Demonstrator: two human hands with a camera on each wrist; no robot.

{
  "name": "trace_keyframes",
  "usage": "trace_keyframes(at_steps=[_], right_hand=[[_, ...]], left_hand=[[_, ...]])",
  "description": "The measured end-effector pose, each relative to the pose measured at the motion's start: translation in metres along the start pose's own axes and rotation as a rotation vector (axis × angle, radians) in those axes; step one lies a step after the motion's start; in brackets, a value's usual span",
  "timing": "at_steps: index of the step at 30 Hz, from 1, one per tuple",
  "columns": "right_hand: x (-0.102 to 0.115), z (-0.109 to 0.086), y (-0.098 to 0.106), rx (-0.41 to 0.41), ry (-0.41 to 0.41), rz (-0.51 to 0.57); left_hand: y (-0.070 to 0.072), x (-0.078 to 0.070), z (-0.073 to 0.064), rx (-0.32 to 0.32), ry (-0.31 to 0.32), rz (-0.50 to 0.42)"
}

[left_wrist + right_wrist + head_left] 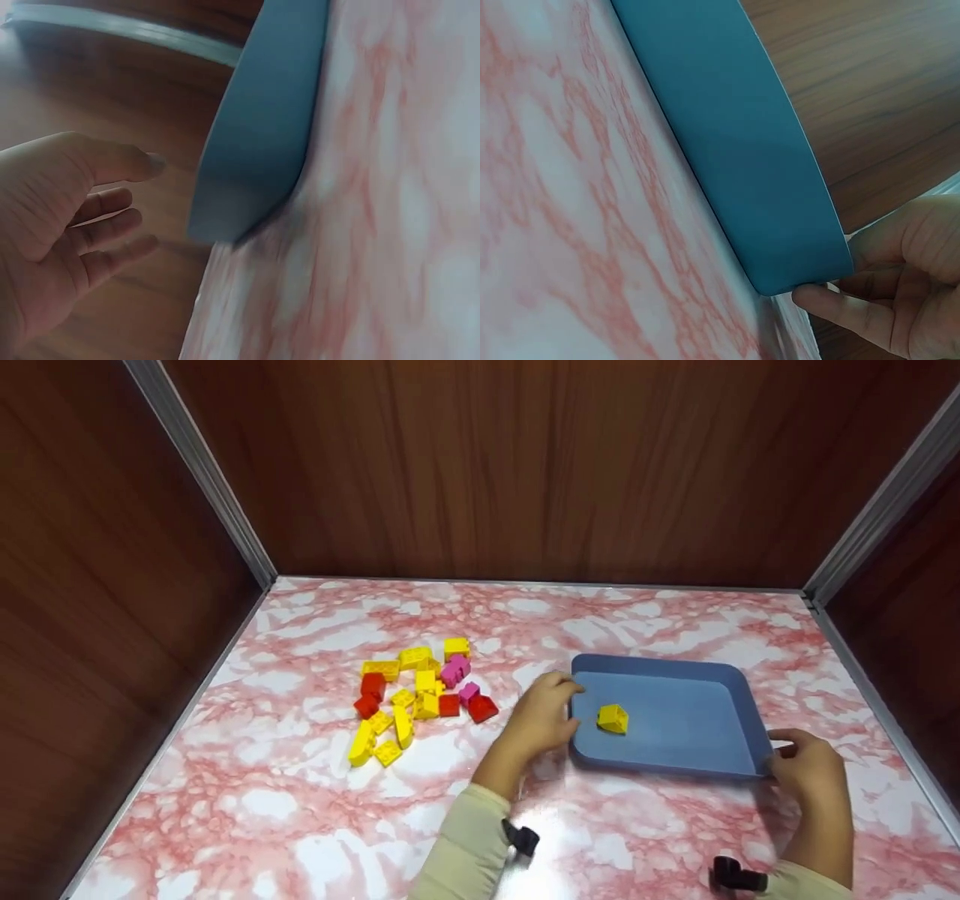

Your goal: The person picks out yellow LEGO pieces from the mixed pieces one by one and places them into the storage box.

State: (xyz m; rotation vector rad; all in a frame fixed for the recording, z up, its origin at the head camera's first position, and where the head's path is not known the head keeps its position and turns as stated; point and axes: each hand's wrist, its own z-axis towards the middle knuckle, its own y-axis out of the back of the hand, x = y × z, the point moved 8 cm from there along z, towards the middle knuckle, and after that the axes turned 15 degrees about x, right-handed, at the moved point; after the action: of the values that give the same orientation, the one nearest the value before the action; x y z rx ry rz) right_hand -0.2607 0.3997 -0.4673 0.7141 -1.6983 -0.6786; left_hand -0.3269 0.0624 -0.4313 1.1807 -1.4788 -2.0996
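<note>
A blue-grey rectangular tray [679,720] lies on the table, and a yellow sloped toy brick [613,719] sits inside it near the left wall. My left hand [544,712] is at the tray's left side in the head view, thumb and fingers spread. The left wrist view shows that hand [67,225] with loosely bent fingers, holding nothing, beside the tray's outer wall [259,112]. At the near right corner, my right hand [814,765] pinches the tray. In the right wrist view, its fingertips [814,295] touch the wall right at that corner.
Left of the tray lies a loose group of yellow bricks [426,682], with red bricks [373,685] and pink bricks [456,670] among them. The marbled tabletop [262,810] is bounded by dark wood panels [525,472] at the back and both sides.
</note>
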Motion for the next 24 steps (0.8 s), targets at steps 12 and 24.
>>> trace_keyframes(at_steps=[12, 24], right_hand=[[-0.002, 0.000, 0.000, 0.002, -0.003, 0.004], [-0.001, 0.000, 0.000, 0.002, -0.003, 0.017]], left_hand=[[0.051, 0.078, -0.071, -0.268, 0.178, -0.080], [0.069, 0.149, -0.121, -0.288, 0.496, -0.111]])
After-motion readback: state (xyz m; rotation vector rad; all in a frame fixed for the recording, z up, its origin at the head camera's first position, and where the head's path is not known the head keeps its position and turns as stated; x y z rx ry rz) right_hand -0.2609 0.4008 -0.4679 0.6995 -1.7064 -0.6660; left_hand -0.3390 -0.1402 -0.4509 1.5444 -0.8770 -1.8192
